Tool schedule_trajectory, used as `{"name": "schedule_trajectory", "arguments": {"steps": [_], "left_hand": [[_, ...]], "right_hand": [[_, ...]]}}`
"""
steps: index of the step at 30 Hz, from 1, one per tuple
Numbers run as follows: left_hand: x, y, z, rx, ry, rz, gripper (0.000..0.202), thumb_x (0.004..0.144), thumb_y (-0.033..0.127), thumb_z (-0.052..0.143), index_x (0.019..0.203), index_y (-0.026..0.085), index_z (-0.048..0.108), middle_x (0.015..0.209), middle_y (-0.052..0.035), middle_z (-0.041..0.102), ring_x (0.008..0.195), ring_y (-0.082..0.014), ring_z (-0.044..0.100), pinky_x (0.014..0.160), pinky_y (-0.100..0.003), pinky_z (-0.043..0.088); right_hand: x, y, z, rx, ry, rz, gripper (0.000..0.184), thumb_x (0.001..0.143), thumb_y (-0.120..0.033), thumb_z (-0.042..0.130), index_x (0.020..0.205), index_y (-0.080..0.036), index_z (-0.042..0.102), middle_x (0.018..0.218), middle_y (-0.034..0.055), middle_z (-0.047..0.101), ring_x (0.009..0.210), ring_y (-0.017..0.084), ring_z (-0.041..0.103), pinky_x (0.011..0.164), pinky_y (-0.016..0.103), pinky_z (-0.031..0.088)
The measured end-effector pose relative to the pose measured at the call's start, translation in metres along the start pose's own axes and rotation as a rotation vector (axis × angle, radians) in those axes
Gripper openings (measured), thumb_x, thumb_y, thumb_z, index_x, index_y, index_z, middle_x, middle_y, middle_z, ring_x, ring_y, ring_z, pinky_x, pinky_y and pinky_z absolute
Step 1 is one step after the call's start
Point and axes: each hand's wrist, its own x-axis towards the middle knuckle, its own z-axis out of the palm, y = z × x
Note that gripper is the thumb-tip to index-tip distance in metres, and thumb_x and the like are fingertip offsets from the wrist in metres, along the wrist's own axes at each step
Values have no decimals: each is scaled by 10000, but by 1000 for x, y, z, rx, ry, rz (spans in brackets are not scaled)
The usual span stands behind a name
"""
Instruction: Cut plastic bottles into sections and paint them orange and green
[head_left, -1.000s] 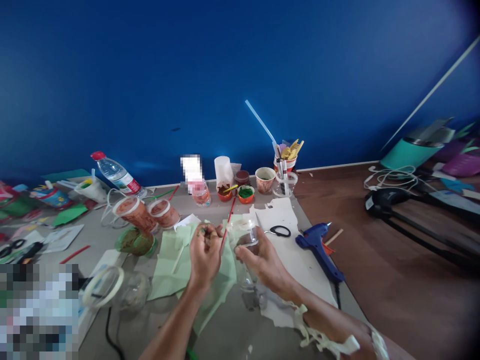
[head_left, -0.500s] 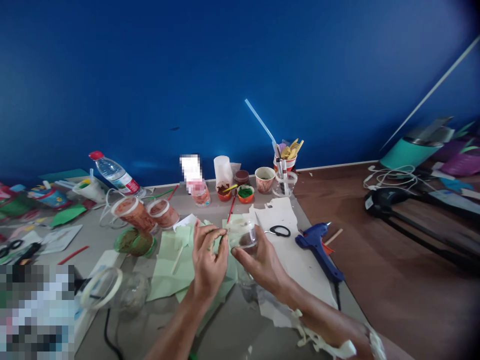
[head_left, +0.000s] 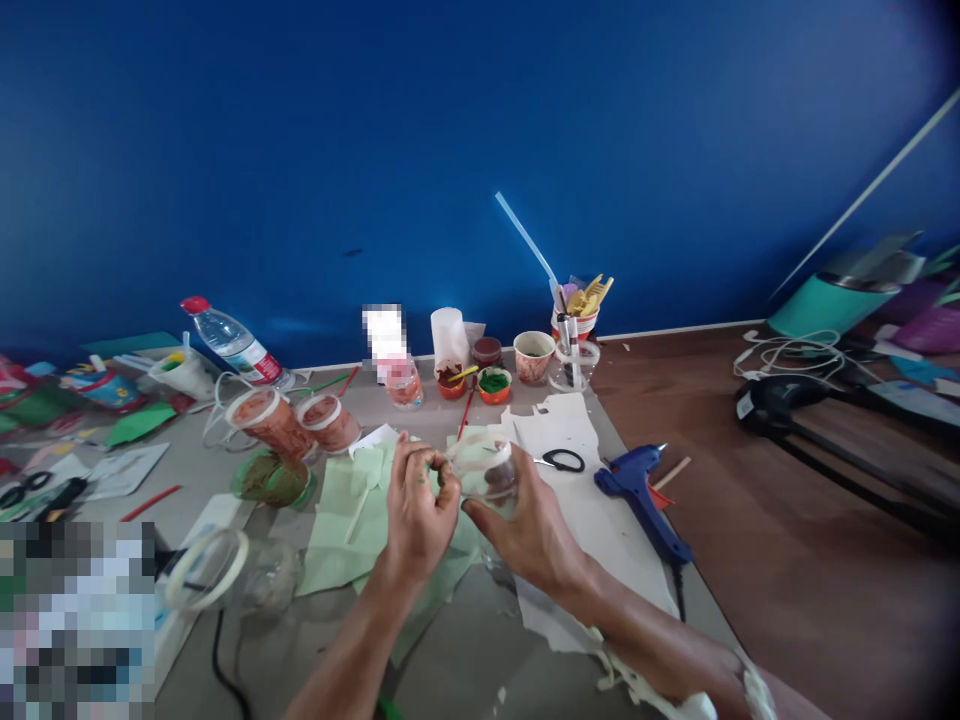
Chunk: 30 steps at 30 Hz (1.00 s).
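"Head camera: what are the hands doing?"

"The right hand (head_left: 536,530) grips a clear plastic cup (head_left: 480,478) round its side. The left hand (head_left: 421,500) has its fingers curled together at the cup's left edge; whether they pinch anything, I cannot tell."

"Where is the cup?"

"Between the two hands, above the pale green paper (head_left: 334,545) and beside the white paper (head_left: 600,540)."

"How is that best done?"

"I'd let the right hand only steady it; such plastic probably dents under a hard squeeze. Small left-hand movements, close to the edge, should give the most control."

"Anything to read farther out?"

"Not really. Past the black-handled scissors (head_left: 578,466), the blue glue gun (head_left: 641,495) shows no brand I can make out. The red-capped water bottle (head_left: 225,335) wears a red-and-white label (head_left: 256,363), its print too small. A white sticker (head_left: 745,406) at far right is illegible too."
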Motion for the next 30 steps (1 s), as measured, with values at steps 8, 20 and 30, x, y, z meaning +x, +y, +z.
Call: {"name": "schedule_trajectory", "arguments": {"steps": [8,20,30], "left_hand": [[0,4,3,-80,-23,-193,170,762,59,439,754,228,450,754,-24,513,756,-188,541,710,-316,488],[-4,-10,-4,-358,10,-454,89,931,255,424,957,198,486,881,-31,582,722,-143,662,735,-319,521],[-5,7,0,-105,48,-44,157,849,98,578,965,201,599,880,-24,615,852,-153,606,983,-430,465]], "right_hand": [[1,5,5,119,-15,85,408,688,-234,675,1055,-175,509,870,42,674,681,151,626,626,269,514],[2,0,-5,205,-22,83,303,758,-259,618,1013,-186,473,805,7,644,640,134,610,553,233,482],[2,7,0,45,-4,51,412,737,-262,633,1099,-189,451,880,44,668,714,172,663,670,292,532]]}}
